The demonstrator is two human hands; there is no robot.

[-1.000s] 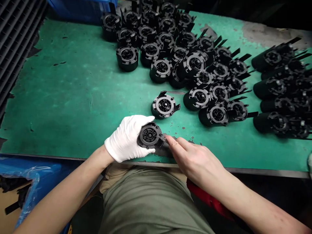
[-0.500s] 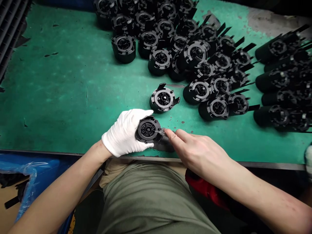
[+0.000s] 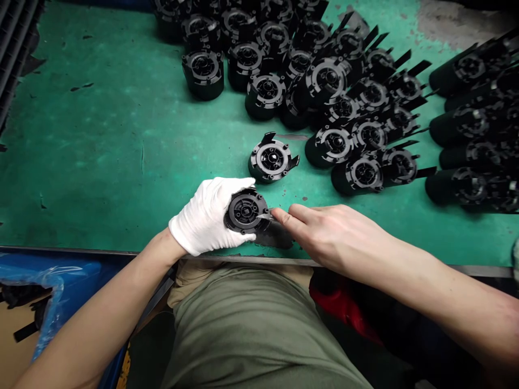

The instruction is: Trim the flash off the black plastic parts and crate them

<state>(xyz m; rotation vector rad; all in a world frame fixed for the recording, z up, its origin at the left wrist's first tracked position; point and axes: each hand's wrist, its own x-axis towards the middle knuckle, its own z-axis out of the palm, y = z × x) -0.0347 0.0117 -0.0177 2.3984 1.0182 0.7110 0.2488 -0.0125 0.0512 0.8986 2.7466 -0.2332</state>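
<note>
My left hand (image 3: 206, 217), in a white glove, is wrapped round a black round plastic housing (image 3: 245, 212). Its ribbed, ringed end faces up towards me, near the table's front edge. From the right, my bare right hand (image 3: 320, 229) pinches a thin metal blade (image 3: 264, 216), like that of a small knife. The blade's tip lies at the right rim of the housing; its handle is hidden in my fingers. Just beyond my left hand, a similar black housing (image 3: 271, 159) with upright tabs stands on the green table top (image 3: 101, 156).
Several more black housings (image 3: 267, 94) stand in a cluster at the back and right. Another group (image 3: 466, 183) lies at the far right. Ribbed black trays (image 3: 16, 48) are at the left edge. A blue plastic-lined box (image 3: 60, 275) sits below the table on the left.
The blade and my right fingers have shifted slightly along the housing's right rim. My left hand keeps its hold. The view has moved a little.
</note>
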